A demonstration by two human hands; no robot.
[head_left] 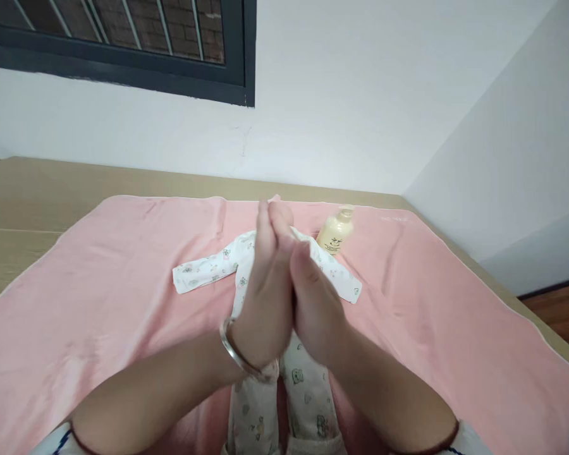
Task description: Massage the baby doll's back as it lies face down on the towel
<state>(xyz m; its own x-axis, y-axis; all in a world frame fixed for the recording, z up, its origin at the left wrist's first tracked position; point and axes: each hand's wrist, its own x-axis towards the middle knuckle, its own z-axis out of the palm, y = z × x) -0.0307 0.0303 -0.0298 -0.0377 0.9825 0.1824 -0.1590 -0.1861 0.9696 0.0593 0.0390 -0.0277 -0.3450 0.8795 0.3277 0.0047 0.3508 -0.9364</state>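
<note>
My left hand point(267, 297) and my right hand point(318, 309) are pressed palm to palm in the middle of the view, fingers stretched out and pointing away from me. I cannot see what, if anything, lies between the palms. A silver bangle point(239, 354) circles my left wrist. Beneath both hands a white baby romper with small printed animals point(308, 392) lies flat, sleeves spread and legs towards me; my hands hide much of its body. Beyond its right sleeve stands a pale yellow bottle point(334, 234) with dark lettering.
A pink blanket point(123, 272) with some creases covers most of the wooden surface point(42, 189). White walls point(360, 95) rise behind it and to the right. A dark-framed window point(239, 69) with bars is at the upper left.
</note>
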